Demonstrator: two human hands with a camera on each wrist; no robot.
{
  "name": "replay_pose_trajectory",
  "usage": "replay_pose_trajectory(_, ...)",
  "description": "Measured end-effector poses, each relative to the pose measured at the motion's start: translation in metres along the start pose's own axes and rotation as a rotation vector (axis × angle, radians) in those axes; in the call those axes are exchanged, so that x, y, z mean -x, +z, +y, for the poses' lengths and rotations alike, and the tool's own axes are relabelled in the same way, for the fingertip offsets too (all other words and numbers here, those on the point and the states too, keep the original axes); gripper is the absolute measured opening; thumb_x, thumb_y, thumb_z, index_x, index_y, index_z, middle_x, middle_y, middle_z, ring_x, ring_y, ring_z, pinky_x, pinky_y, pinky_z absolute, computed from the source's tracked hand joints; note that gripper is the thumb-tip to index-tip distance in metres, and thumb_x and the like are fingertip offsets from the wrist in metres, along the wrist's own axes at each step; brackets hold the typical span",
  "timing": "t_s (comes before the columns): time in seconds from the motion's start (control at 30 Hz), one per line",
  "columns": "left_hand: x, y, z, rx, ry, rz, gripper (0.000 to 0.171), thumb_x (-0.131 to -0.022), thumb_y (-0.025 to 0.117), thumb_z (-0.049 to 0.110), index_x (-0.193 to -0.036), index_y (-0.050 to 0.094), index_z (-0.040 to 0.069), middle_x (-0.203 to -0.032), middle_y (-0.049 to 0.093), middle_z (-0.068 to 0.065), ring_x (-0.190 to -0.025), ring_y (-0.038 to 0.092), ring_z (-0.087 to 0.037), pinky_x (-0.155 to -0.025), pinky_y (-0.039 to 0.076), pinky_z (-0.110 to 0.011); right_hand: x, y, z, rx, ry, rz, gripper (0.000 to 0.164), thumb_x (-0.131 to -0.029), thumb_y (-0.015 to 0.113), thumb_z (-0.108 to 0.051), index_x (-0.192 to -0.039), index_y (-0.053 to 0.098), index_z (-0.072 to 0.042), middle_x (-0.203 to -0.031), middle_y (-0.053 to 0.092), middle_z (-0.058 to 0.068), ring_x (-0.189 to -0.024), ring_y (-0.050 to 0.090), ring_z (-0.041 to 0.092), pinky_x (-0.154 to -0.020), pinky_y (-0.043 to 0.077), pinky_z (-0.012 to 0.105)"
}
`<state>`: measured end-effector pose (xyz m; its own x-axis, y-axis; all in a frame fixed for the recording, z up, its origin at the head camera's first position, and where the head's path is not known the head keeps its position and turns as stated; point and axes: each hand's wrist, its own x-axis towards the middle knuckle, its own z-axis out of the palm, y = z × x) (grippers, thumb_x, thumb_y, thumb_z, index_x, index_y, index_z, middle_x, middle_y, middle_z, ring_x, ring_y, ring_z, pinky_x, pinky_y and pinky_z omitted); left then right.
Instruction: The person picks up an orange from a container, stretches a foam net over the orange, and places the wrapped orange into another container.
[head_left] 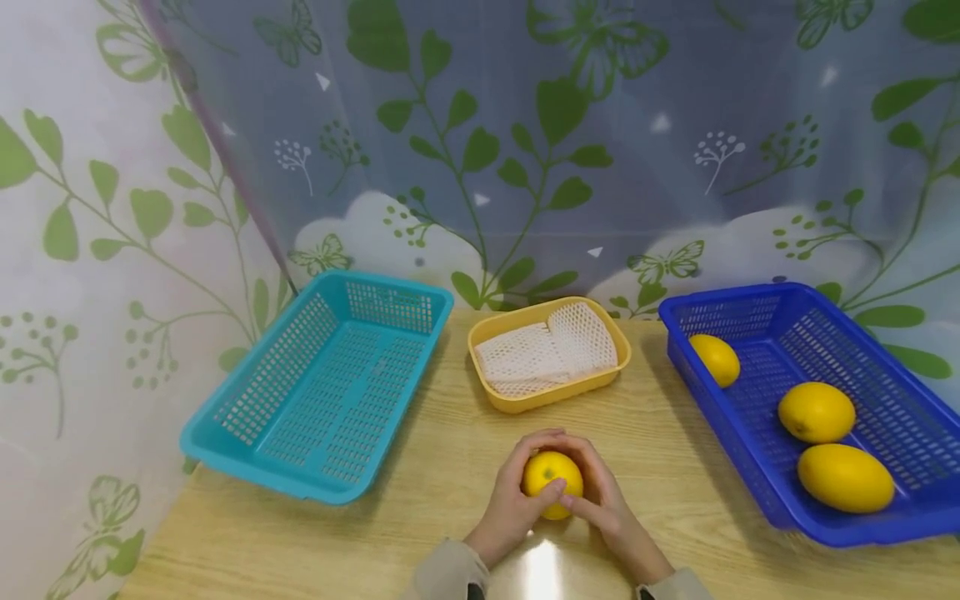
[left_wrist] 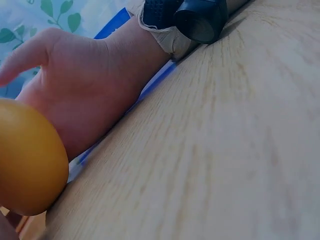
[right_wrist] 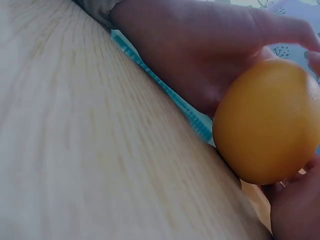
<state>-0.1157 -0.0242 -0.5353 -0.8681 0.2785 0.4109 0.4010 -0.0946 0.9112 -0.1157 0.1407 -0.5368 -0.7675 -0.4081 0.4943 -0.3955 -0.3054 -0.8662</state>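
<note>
Both hands cup a yellow lemon [head_left: 545,475] low over the wooden table, near its front. My left hand [head_left: 516,498] curls round its left side, while my right hand [head_left: 606,500] curls round the other side. The thumbs lie across the side of the lemon facing me, and the fingertips come together behind it. A dull greenish spot shows on its top. In the left wrist view the lemon [left_wrist: 30,160] looks smooth and rounded, close to the tabletop. The right wrist view also shows the lemon [right_wrist: 267,122] between the two hands.
On the right, a dark blue basket [head_left: 720,454] holds three lemons. A teal basket [head_left: 341,408] stands at the left. Behind the hands, a small yellow tray [head_left: 517,405] contains white foam netting [head_left: 551,346]. Patterned curtain [head_left: 487,192] hangs behind the wooden table [head_left: 442,467].
</note>
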Motion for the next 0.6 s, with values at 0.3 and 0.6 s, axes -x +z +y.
replay_pose_trajectory(0.3,-0.013,-0.010,0.012,-0.108,-0.029,0.190,0.025,-0.102,0.049,0.007,-0.125,0.059,0.008,-0.124,0.062,-0.010,-0.113,0.056,-0.032,-0.091,0.045,-0.034,-0.015,0.006,-0.019,0.146,0.125,0.234,0.034,-0.101,0.041,-0.002,-0.133,0.045,0.008,-0.131,0.050,0.032,-0.122,0.050,0.032,-0.104,0.041,0.028)
replay_pose_trajectory(0.6,-0.047,-0.041,0.037,-0.751,0.254,0.172,0.026,-0.090,0.064,0.014,-0.114,0.058,0.008,-0.110,0.061,-0.006,-0.096,0.057,-0.025,-0.078,0.046,-0.038,-0.053,-0.005,-0.042,0.464,0.125,0.250,0.029,-0.096,0.058,0.002,-0.124,0.055,0.004,-0.121,0.058,0.016,-0.107,0.056,0.037,-0.094,0.049,0.031)
